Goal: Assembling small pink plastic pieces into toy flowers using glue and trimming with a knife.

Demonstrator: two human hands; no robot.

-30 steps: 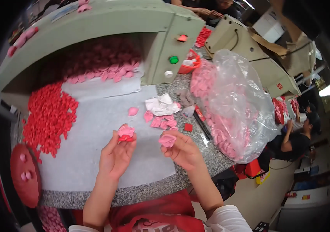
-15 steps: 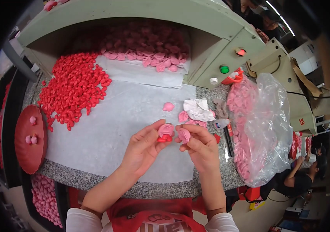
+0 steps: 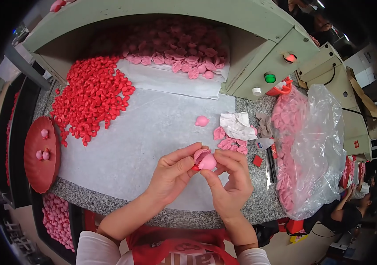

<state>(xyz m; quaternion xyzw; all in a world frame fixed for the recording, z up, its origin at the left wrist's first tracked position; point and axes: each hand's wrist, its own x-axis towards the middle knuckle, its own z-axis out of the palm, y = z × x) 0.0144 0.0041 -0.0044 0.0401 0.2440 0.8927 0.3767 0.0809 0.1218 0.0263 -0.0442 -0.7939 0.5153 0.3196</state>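
Note:
Over the white sheet (image 3: 153,150), my left hand (image 3: 169,173) pinches a hollow pink shell half (image 3: 200,154), with a small red piece (image 3: 195,168) at its lower side. The fingers of my right hand (image 3: 231,183) close on another pink shell half (image 3: 208,162), its rounded outside showing. Both halves meet at an angle, with a gap at the top. Just beyond my hands lies a single pink rounded piece (image 3: 202,121). Several loose pink shells (image 3: 232,144) rest near my right hand, beside a crumpled white paper (image 3: 237,125).
Red pieces (image 3: 91,95) form a heap at the left, next to a red scalloped dish (image 3: 38,172). Pink shells (image 3: 175,46) fill the recess of a pale green machine (image 3: 259,66). A clear plastic bag (image 3: 314,150) of pink shells stands right, near a black-handled tool (image 3: 271,165).
My hands have come together, and the two pink shell halves, apart before, now touch. The whole view has shifted slightly, so the table sits further right.

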